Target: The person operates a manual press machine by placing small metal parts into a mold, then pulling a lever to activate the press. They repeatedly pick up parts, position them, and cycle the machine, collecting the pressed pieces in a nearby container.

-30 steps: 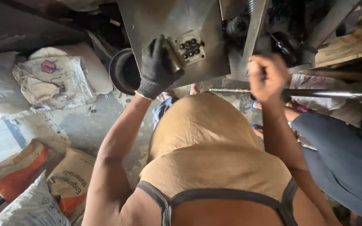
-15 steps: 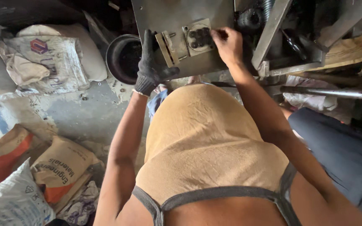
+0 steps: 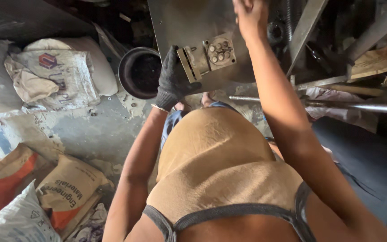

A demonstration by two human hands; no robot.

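Observation:
My left hand, in a dark glove, grips the lower left edge of a grey metal plate that stands in front of me. A small metal fitting with several round bolt heads is fixed to the plate just right of that hand. My right hand is bare and reaches up onto the plate above the fitting, fingers curled against the metal. Whether it holds anything there is hidden at the frame's top edge.
A dark round pot sits on the concrete floor left of the plate. White sacks lie at the far left, brown paper bags at the lower left. Metal bars and a slanted steel strut crowd the right, above dark cloth.
My right hand rose from the fitting's bolts to higher on the plate. My left hand stayed on the plate's edge. The view shifted closer and slightly left.

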